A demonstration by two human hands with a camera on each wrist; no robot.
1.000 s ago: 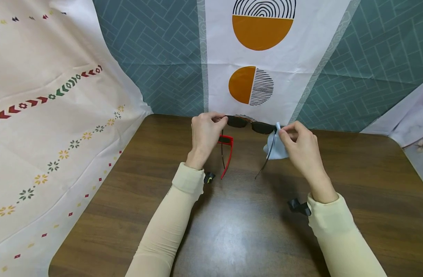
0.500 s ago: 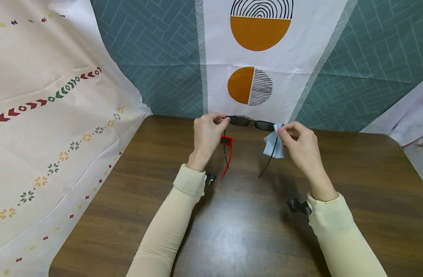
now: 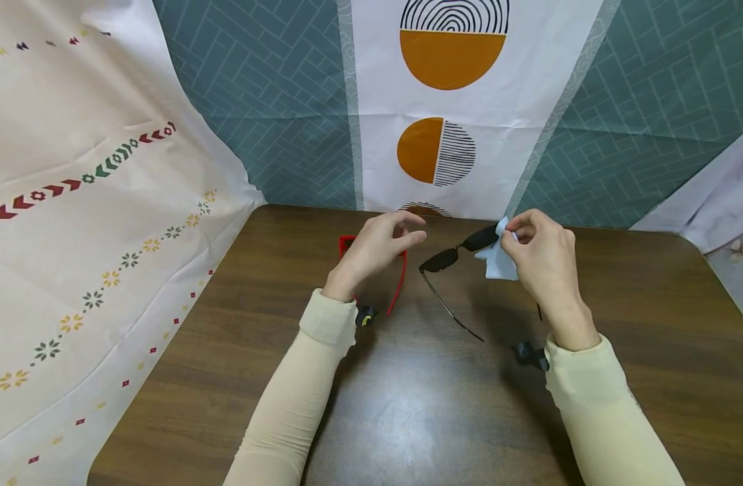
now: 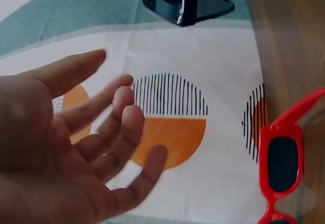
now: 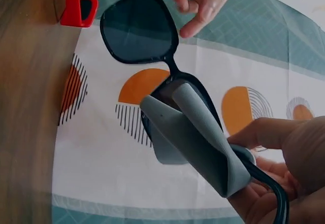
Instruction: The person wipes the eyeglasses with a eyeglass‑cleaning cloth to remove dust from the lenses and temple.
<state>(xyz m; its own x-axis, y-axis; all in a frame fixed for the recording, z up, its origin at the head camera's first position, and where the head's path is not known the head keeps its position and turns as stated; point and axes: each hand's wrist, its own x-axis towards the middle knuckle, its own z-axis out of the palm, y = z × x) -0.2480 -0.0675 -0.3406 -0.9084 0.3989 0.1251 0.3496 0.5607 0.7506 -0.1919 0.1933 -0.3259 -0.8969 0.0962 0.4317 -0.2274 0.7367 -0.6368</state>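
Observation:
My right hand [image 3: 544, 260] pinches the black sunglasses [image 3: 441, 260] at one end together with a light blue cloth [image 3: 501, 260]. The sunglasses hang tilted in the air, their free end lower and toward the left, temples unfolded. In the right wrist view the folded cloth [image 5: 193, 137] wraps over one lens, while the other lens [image 5: 139, 28] is bare. My left hand [image 3: 377, 250] holds nothing; its fingers are spread and loosely bent, apart from the sunglasses. Beneath it, red-framed sunglasses [image 3: 402, 277] rest on the table, partly hidden by that hand.
The brown wooden table [image 3: 225, 358] ends at a hanging teal and white cloth backdrop [image 3: 371, 135] just behind the hands. A cream patterned cloth [image 3: 134, 270] drapes along the left side. Black wrist devices [image 3: 529, 356] sit at both cuffs.
My left hand has let go of the black sunglasses. Their left end has swung down and nearer, while my right hand has shifted slightly right, still holding them and the cloth.

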